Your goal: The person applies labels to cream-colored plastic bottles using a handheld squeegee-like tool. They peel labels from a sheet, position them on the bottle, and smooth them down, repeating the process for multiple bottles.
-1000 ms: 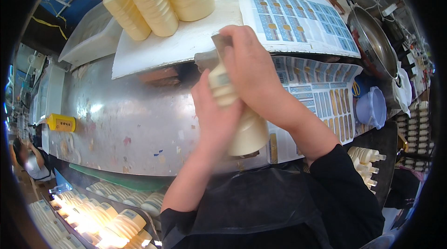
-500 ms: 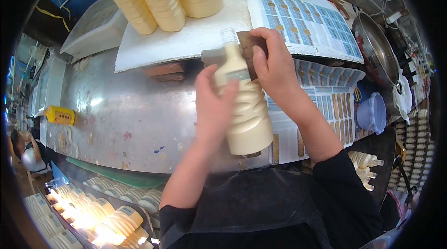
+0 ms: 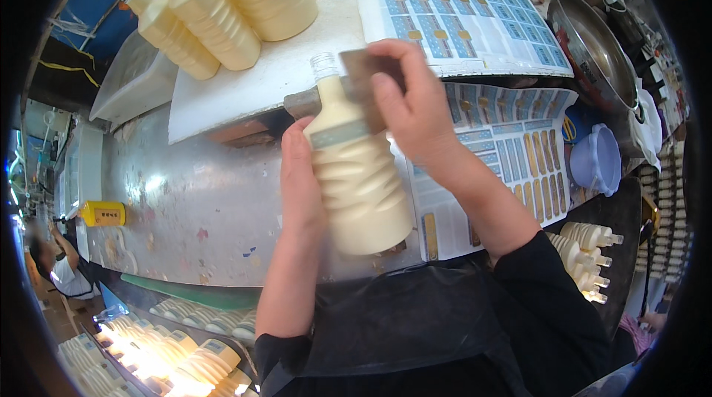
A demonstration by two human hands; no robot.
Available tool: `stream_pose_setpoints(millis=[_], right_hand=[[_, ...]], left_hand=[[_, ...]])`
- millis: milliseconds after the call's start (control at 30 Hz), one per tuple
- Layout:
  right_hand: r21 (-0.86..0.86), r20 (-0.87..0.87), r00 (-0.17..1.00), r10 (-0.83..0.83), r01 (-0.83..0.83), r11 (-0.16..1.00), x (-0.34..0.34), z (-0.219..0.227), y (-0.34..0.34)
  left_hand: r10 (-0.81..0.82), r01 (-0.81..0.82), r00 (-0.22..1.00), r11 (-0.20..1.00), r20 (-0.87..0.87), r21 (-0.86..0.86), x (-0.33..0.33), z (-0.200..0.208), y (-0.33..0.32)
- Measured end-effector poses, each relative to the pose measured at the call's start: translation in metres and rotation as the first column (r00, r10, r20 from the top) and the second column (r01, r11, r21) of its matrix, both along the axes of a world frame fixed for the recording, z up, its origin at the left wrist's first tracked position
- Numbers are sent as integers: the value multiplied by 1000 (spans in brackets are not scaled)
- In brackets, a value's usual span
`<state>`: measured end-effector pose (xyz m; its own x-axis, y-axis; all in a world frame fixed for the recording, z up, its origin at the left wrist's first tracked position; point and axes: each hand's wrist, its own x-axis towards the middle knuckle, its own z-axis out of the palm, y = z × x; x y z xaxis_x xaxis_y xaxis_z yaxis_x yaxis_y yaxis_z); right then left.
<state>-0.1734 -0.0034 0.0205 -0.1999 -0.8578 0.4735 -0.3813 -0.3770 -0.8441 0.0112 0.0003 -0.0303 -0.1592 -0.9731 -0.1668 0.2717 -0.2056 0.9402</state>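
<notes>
Curving around the left side of a ribbed cream bottle (image 3: 360, 200), the left hand (image 3: 302, 183) in the head view is holding it over the near middle of a metal table (image 3: 185, 200), though most of its fingers are hiding behind the bottle. The bottle's clear neck (image 3: 324, 65) is pointing toward the far side, tilting slightly left, and its broad base is facing the near edge. A blue-grey band (image 3: 340, 135) is crossing its shoulder. The right hand (image 3: 417, 104) is pinching a flat brown piece (image 3: 362, 85) between thumb and fingers; this piece is blurring beside the neck and overlapping the right of the shoulder, and I cannot tell whether it is touching. A grey block (image 3: 300, 104) is showing just left of the neck.

At the far side, a white board (image 3: 278, 74) is carrying a group of standing cream bottles (image 3: 215, 22) on the left and a far label sheet (image 3: 512, 54) on the right. A near label sheet (image 3: 439, 197) is lying right of the held bottle. Farther right, a purple bucket (image 3: 595, 167) is standing near a wide metal pan (image 3: 593, 48). A yellow bottle (image 3: 104, 214) is sitting at the table's left end. More cream bottles are lying at the near left (image 3: 211, 360) and near right (image 3: 582, 252).
</notes>
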Motion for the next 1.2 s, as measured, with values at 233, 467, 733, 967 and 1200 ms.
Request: stream_pose_setpoints(millis=[233,467,733,967,1200], right_hand=[[-45,-172,978,-115,109,993,-5,-26,0],[-83,-251,960,-126,109,991,-14,-22,-2],[22,-308,950,-57,67,997,27,19,2],[179,-467,884,31,60,982,71,35,-4],[57,-462,886,-41,75,996,41,17,2]], left_hand=[[-14,16,999,998,-35,56,-5,9,3],[44,-21,986,989,-159,145,-4,9,3],[107,-44,968,964,-229,261,-12,31,10],[153,-68,949,953,-277,294,-19,40,15],[-17,8,991,997,136,71,-5,2,7]])
